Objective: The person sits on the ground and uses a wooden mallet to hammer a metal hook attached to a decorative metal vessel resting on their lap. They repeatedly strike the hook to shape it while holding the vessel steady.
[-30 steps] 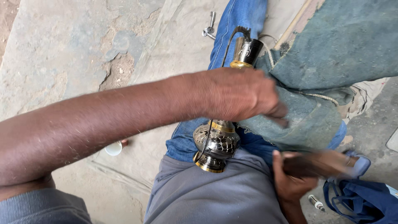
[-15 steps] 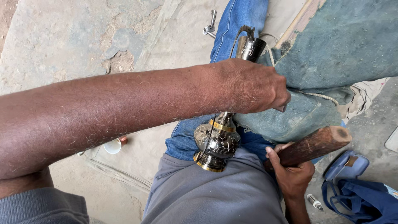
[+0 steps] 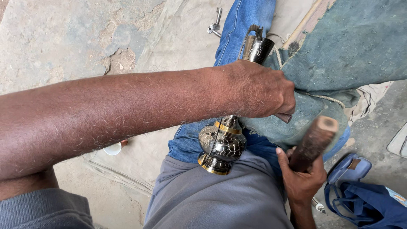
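Cracked stone floor, left hand clamped on brass vase, right hand gripping wooden mallet, green cloth

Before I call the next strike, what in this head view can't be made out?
- Tool tip under the left hand: hidden by the fingers.
- Middle of the brass vessel: hidden behind the forearm.
- Wooden mallet: its lower end is hidden in the right hand.
- Blue bag: cut by the frame edge.
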